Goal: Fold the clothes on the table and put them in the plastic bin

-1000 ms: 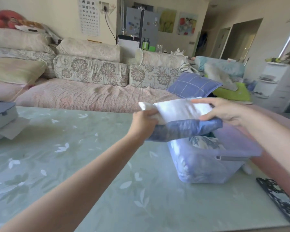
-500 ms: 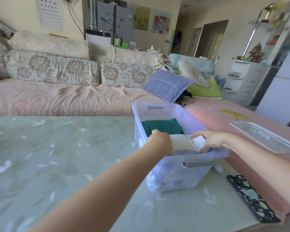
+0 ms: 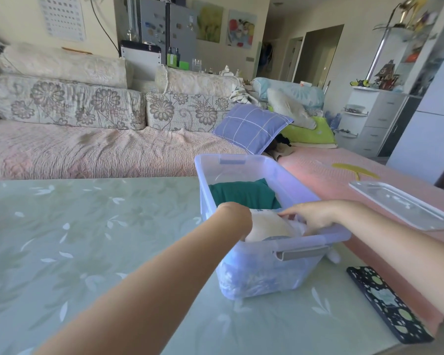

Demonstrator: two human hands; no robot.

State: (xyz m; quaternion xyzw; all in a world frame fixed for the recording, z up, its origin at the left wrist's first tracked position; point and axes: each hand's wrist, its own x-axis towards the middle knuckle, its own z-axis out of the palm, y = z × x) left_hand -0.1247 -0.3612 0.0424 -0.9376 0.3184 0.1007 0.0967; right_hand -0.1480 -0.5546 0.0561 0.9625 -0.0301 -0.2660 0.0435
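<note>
In the head view, a clear plastic bin (image 3: 256, 175) is seen standing on the right part of a pale green table (image 3: 87, 239) printed with white leaves. Both bare forearms are stretched forward into the near end of the bin. The left hand (image 3: 237, 219) is sunk below the rim, wrist bent down; its fingers are hidden by the wrist and by the cloth, so how far it is closed cannot be told, though it is pressed against the left side of a white folded garment (image 3: 269, 226). The right hand (image 3: 315, 215) is laid palm down over the right side of the same garment, fingers curled loosely onto the cloth and partly blurred; a firm grasp cannot be confirmed. The white garment is lodged inside the bin at its near end, on top of other cloth. Beyond it, further inside the bin, a dark green folded garment (image 3: 241, 193) is lying flat. Bluish patterned fabric (image 3: 256, 275) is visible through the bin's front wall, low down.

To the right of the bin, a clear lid (image 3: 405, 206) is resting on a pink covered surface, well apart from the bin. A black case with pale dots (image 3: 387, 303) is lying at the table's right edge. Behind the table, a sofa with floral cushions (image 3: 69, 103) and a blue checked pillow (image 3: 251, 126) are seen.
</note>
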